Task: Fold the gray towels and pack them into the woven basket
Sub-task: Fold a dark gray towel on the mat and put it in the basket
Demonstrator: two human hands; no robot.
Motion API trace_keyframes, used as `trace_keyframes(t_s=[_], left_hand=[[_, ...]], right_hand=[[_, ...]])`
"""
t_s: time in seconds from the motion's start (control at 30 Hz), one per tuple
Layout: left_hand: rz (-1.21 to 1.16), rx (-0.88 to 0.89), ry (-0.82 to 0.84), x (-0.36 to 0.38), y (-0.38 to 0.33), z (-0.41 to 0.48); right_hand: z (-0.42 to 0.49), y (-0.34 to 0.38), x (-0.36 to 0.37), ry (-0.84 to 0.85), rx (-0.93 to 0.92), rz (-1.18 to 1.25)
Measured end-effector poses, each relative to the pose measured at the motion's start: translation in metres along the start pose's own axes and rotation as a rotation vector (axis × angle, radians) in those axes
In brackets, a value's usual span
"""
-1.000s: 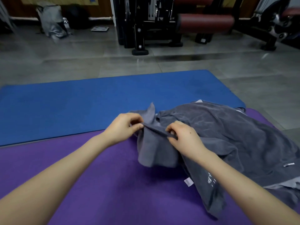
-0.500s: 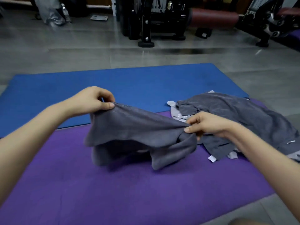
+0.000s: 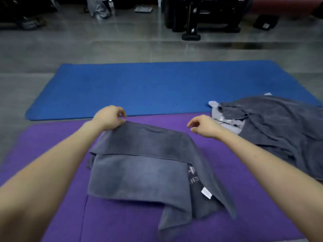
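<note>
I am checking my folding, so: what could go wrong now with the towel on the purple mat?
The gray towel lies uneven, its near right corner bunched; another fold may set it crooked. Only the left hand is at its far edge, the right hand holds nothing, so a pull may skew it.

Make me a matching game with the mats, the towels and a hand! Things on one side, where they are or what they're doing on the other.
1 blue mat
2 gray towel
3 towel pile
4 right hand

a holds nothing
b heaped at the right
c beyond the purple mat
d spread between the arms

Pairs: 1-c, 2-d, 3-b, 4-a
</note>
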State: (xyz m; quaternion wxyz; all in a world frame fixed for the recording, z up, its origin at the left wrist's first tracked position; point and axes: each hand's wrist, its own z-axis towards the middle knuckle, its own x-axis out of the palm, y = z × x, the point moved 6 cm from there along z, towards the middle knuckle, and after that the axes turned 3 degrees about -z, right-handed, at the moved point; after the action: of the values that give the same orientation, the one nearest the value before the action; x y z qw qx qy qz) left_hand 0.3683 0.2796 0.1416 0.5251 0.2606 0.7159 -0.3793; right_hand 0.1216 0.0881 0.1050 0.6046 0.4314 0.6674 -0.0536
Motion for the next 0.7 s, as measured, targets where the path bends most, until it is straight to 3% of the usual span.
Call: trace_keyframes(t_s=[0.3,0.57,0.7], left_hand=[[0.124,-0.016,0.131,0.129,0.02,-0.047],[0.191,-0.222,0.128,0.179,0.04,-0.067],[0.164,-0.125,0.039,0.184,0.032,-0.062]], right_hand=[[-0.057,-0.092,0.112,0.238,0.156,-0.347],[-0.076,-0.124,0.169,0.129,0.244,-0.553],[-0.074,-0.118,0.162,-0.13,0.011,-0.697]])
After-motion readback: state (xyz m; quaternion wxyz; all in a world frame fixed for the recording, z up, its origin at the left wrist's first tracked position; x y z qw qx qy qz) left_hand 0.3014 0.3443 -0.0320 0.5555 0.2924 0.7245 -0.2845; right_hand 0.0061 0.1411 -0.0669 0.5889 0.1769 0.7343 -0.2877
